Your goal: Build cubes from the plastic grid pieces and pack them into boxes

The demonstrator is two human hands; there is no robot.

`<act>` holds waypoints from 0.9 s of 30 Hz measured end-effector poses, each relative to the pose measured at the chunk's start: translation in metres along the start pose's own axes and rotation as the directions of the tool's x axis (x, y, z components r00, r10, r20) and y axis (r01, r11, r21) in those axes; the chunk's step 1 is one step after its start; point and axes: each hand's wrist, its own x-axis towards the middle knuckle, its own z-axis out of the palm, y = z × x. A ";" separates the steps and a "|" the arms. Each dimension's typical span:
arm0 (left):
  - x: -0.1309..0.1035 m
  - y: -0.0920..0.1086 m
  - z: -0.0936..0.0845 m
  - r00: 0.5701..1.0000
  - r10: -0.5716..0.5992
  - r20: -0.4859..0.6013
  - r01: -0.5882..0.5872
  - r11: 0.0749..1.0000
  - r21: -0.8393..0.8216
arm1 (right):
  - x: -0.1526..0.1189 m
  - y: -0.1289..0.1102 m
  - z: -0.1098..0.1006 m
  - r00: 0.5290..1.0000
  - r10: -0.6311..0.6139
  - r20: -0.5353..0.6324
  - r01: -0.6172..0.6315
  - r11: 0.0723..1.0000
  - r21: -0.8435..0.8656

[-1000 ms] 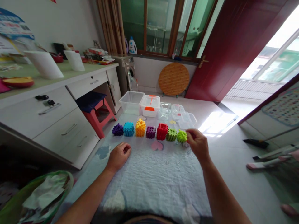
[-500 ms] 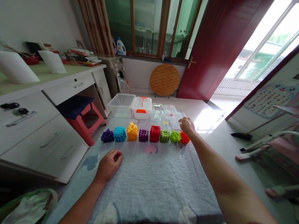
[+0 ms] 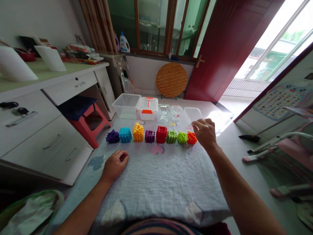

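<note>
My left hand (image 3: 116, 165) rests on the cloth with its fingers loosely curled and nothing visible in them. My right hand (image 3: 205, 131) hovers at the right end of a row of lattice blocks, fingers bent but apart, with no object visible in it. Close to its fingertips are the orange block (image 3: 192, 138) and a clear plastic container (image 3: 193, 113). Leftward in the row stand lime (image 3: 182, 137), green (image 3: 171, 137), red (image 3: 161, 134), purple (image 3: 150, 136), yellow (image 3: 138, 133), blue (image 3: 125, 135) and dark violet (image 3: 112, 136) blocks.
Behind the blocks stand a large clear bin (image 3: 126, 106), a lidded box with orange latches (image 3: 147, 108) and smaller clear containers (image 3: 163, 113). A cloth (image 3: 156, 182) covers the table. A red stool (image 3: 84, 120) and drawers (image 3: 49, 143) are on the left.
My right hand has moved rightward and closer to me, off the right-hand clear container, which now sits further right. My left hand stays in place. The view has tilted slightly downward.
</note>
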 end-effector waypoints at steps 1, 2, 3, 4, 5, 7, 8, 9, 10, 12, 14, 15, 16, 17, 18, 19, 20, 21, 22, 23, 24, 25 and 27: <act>0.000 0.000 0.000 1.000 0.002 -0.002 -0.002 1.000 0.004 | -0.009 -0.009 -0.010 1.000 -0.025 -0.014 0.025 0.999 0.028; 0.000 -0.001 0.001 1.000 0.003 -0.004 -0.003 1.000 0.006 | -0.019 -0.018 -0.020 0.998 -0.056 -0.005 0.057 0.997 0.060; 0.000 -0.001 0.001 1.000 0.004 -0.005 -0.004 1.000 0.008 | -0.030 -0.028 -0.028 0.995 -0.095 0.018 0.092 0.991 0.094; 0.000 -0.002 0.001 1.000 0.006 -0.005 -0.005 1.000 0.009 | -0.040 -0.038 -0.035 0.991 -0.130 0.040 0.124 0.983 0.133; 0.000 -0.002 0.002 1.000 0.006 -0.005 -0.006 1.000 0.009 | -0.050 -0.048 -0.040 0.985 -0.157 0.065 0.144 0.975 0.170; 0.000 -0.002 0.002 1.000 0.008 -0.006 -0.008 1.000 0.009 | -0.069 -0.066 -0.044 0.974 -0.194 0.116 0.163 0.958 0.236; 0.000 -0.003 0.002 1.000 0.009 -0.005 -0.009 1.000 0.008 | -0.077 -0.074 -0.043 0.969 -0.206 0.136 0.165 0.950 0.267; 0.001 -0.003 0.003 1.000 0.008 -0.004 -0.008 1.000 0.007 | -0.084 -0.081 -0.040 0.966 -0.214 0.148 0.164 0.942 0.293; 0.001 -0.003 0.003 1.000 0.005 -0.005 -0.005 1.000 0.005 | -0.090 -0.087 -0.035 0.962 -0.221 0.161 0.163 0.936 0.312; 0.001 -0.003 0.003 1.000 -0.002 -0.008 0.002 1.000 0.002 | -0.098 -0.097 -0.022 0.954 -0.237 0.183 0.165 0.926 0.339; 0.002 -0.003 0.003 1.000 -0.007 -0.015 0.007 1.000 0.002 | -0.102 -0.103 -0.010 0.946 -0.249 0.210 0.164 0.921 0.352; 0.001 -0.003 0.003 1.000 -0.007 -0.017 0.007 1.000 0.002 | -0.103 -0.105 -0.005 0.942 -0.251 0.223 0.161 0.920 0.357; 0.001 -0.003 0.003 1.000 -0.007 -0.018 0.008 1.000 0.002 | -0.104 -0.107 -0.002 0.940 -0.251 0.233 0.156 0.920 0.360; 0.001 -0.003 0.003 1.000 -0.008 -0.018 0.008 1.000 0.003 | -0.103 -0.107 0.000 0.939 -0.246 0.241 0.149 0.920 0.361; 0.001 -0.003 0.003 1.000 -0.010 -0.018 0.011 1.000 0.005 | -0.103 -0.107 0.000 0.939 -0.238 0.248 0.139 0.922 0.360; 0.001 -0.003 0.004 1.000 -0.013 -0.017 0.013 1.000 0.006 | -0.103 -0.106 -0.001 0.939 -0.230 0.254 0.130 0.925 0.358; 0.001 -0.003 0.004 1.000 -0.015 -0.016 0.015 1.000 0.008 | -0.102 -0.105 -0.002 0.939 -0.225 0.260 0.123 0.927 0.355; 0.001 -0.003 0.004 1.000 -0.017 -0.015 0.017 1.000 0.010 | -0.101 -0.105 -0.004 0.937 -0.223 0.267 0.120 0.928 0.352; 0.001 -0.003 0.004 1.000 -0.017 -0.013 0.017 1.000 0.013 | -0.101 -0.104 -0.006 0.935 -0.226 0.274 0.121 0.928 0.352; 0.001 -0.003 0.003 1.000 -0.016 -0.012 0.016 1.000 0.017 | -0.101 -0.104 -0.007 0.932 -0.233 0.278 0.125 0.927 0.355; 0.001 -0.003 0.003 1.000 -0.016 -0.013 0.017 1.000 0.021 | -0.101 -0.104 -0.008 0.929 -0.243 0.280 0.133 0.923 0.361; 0.002 -0.003 0.003 1.000 -0.017 -0.014 0.017 1.000 0.025 | -0.101 -0.105 -0.008 0.927 -0.251 0.278 0.139 0.920 0.367; 0.002 -0.003 0.003 1.000 -0.016 -0.016 0.017 0.999 0.028 | -0.102 -0.108 -0.006 0.927 -0.260 0.271 0.147 0.915 0.376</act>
